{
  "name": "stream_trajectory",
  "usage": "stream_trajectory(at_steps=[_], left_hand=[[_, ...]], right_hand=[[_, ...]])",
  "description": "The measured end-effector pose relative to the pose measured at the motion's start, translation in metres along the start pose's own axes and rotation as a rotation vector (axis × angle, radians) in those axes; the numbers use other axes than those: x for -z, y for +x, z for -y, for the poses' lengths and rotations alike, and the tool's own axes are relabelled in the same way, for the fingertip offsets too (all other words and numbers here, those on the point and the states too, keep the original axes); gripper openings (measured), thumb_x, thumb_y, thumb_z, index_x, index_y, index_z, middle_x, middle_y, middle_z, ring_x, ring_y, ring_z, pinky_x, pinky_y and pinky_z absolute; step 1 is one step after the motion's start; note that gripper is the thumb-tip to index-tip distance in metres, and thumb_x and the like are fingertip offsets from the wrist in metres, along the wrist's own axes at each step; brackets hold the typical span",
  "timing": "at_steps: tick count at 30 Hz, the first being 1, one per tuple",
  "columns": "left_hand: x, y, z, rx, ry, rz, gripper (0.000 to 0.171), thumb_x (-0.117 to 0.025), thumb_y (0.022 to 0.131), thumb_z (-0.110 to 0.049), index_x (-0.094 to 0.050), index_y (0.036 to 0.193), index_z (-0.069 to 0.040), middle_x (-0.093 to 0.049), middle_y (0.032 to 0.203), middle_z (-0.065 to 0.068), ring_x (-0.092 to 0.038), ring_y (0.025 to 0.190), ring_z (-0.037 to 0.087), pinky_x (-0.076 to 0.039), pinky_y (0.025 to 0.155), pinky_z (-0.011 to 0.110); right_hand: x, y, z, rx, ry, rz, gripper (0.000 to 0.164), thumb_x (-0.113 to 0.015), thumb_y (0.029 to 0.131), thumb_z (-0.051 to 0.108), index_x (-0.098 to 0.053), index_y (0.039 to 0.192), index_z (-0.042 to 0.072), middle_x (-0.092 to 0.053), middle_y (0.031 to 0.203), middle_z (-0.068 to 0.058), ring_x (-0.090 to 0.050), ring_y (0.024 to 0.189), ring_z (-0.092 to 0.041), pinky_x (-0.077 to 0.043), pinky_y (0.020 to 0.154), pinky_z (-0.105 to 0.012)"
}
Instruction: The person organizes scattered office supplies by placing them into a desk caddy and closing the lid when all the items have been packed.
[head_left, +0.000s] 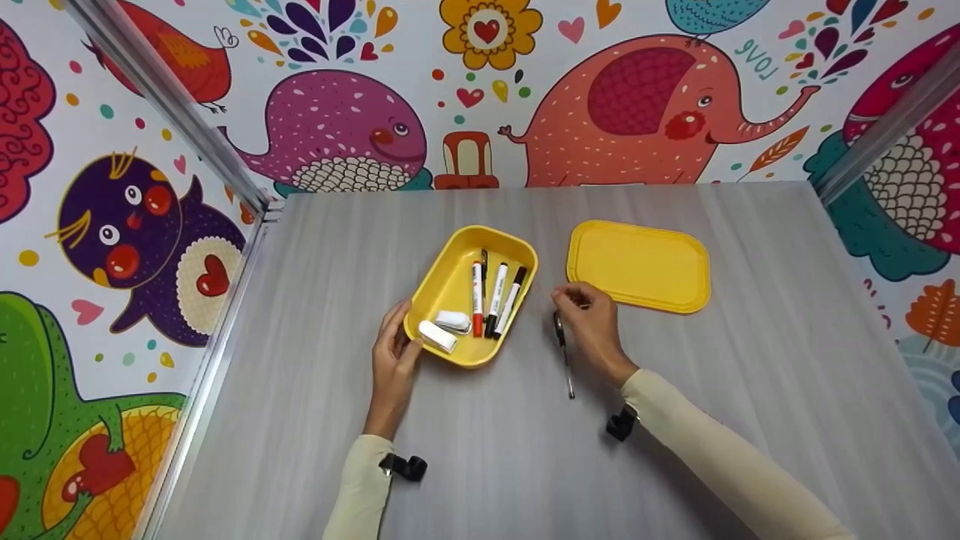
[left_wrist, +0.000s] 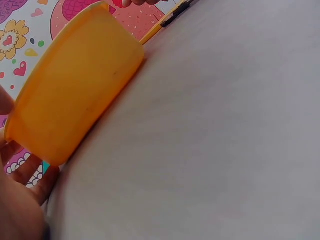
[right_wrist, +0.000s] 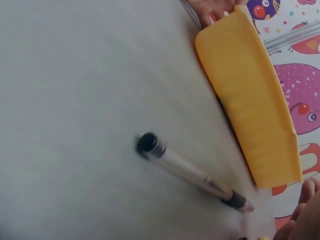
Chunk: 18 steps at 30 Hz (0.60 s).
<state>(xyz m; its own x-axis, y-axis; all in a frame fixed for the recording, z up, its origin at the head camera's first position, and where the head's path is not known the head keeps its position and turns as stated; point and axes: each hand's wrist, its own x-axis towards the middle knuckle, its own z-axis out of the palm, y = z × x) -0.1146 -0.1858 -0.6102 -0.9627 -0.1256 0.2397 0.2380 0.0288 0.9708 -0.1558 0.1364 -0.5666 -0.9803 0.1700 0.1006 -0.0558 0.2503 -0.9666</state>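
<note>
Head view: the left hand (head_left: 394, 358) grips a yellow rounded-rectangular plastic box (head_left: 450, 281) at its 8 o'clock corner. At the box's 4 o'clock lies a slim clear-and-black pen (head_left: 566, 364); the right hand (head_left: 596, 326), fingers curled, is at its 12 o'clock end, though whether it grips it I cannot tell. A flat yellow lid (head_left: 637, 266) sits at 3 o'clock.

Left wrist: fingers wrap the box's 7 o'clock end.

Right wrist: the pen, blurred, points from 10 to 4 o'clock.

A booth (head_left: 517, 450), judging by metal posts (head_left: 173, 97) and walls (head_left: 480, 105) (cartoon-printed).
</note>
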Motion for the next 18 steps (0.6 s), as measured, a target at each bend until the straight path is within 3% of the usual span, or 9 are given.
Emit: stream_trajectory(at_steps=[8, 18], left_hand=[[0.002, 0.000, 0.003, -0.023, 0.011, 0.019, 0.061, -0.059, 0.102, 0.007, -0.048, 0.162, 0.005, -0.043, 0.168, 0.022, -0.046, 0.154, 0.038, -0.042, 0.120, 0.023], [0.002, 0.000, 0.002, -0.008, 0.014, 0.016, 0.062, -0.059, 0.102, 0.006, -0.048, 0.163, 0.004, -0.041, 0.169, 0.022, -0.045, 0.155, 0.035, -0.041, 0.121, 0.023]], right_hand=[[0.006, -0.001, -0.004, -0.018, 0.007, -0.022, 0.017, -0.076, 0.100, 0.001, -0.078, 0.113, -0.009, -0.073, 0.099, -0.021, -0.060, 0.089, -0.025, -0.045, 0.078, -0.022], [0.027, -0.009, -0.016, -0.035, -0.028, 0.038, 0.022, -0.079, 0.101, 0.015, -0.081, 0.118, 0.002, -0.074, 0.099, -0.008, -0.061, 0.089, -0.021, -0.048, 0.070, -0.023]])
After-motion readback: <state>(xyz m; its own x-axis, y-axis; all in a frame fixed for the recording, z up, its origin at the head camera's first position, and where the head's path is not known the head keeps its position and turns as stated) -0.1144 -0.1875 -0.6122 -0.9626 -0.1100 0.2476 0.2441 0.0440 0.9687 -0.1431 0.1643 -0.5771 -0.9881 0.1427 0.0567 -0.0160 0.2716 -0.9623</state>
